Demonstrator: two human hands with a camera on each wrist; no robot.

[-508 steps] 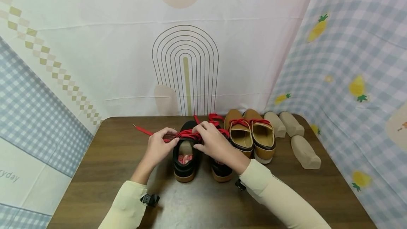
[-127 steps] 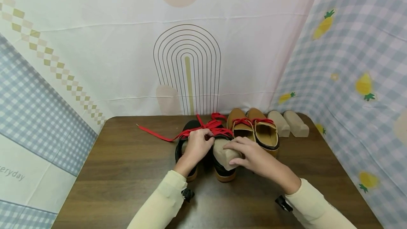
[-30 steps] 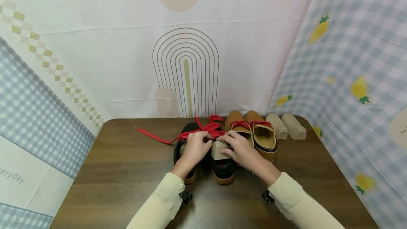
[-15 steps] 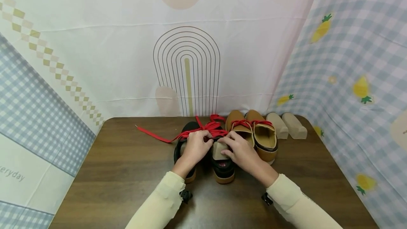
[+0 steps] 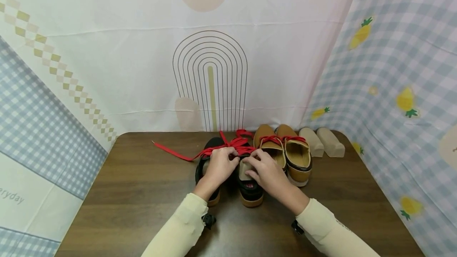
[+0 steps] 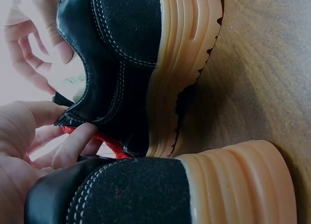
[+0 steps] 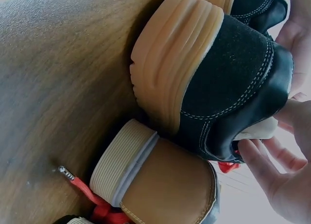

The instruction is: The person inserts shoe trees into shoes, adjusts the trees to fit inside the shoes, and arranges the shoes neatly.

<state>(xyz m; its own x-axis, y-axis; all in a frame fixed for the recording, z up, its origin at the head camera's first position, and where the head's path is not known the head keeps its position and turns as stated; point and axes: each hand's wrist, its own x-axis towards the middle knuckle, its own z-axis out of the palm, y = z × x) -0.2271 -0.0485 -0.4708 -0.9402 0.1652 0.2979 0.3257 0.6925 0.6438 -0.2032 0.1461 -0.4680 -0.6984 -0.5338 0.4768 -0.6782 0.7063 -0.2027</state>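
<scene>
My left hand (image 5: 220,165) pinches the collar edge of the right-hand black shoe (image 5: 251,197), just below its red laces (image 5: 240,144). Thumb and finger show on that edge in the left wrist view, where the shoe's black side (image 6: 127,25) faces the camera. A beige moulded shoe insert (image 5: 245,173) sits in that shoe's opening, and my right hand (image 5: 268,173) grips its top. In the right wrist view the insert (image 7: 257,130) shows between the right hand's fingers. The left-hand black shoe (image 5: 200,181) is partly hidden behind my left hand and has a beige insert inside.
Tan shoes (image 5: 298,158) with red laces stand right of the black pair, close to my right hand. Two more beige inserts (image 5: 330,142) lie at the back right corner. A loose red lace (image 5: 171,152) stretches left across the brown table (image 5: 143,201). Fabric hangs behind.
Both hands have moved from the left-hand black shoe to the right-hand one. One insert left the table's right side, stood tilted in the shoe, and now sits lower. Lately the right hand shifted slightly left.
</scene>
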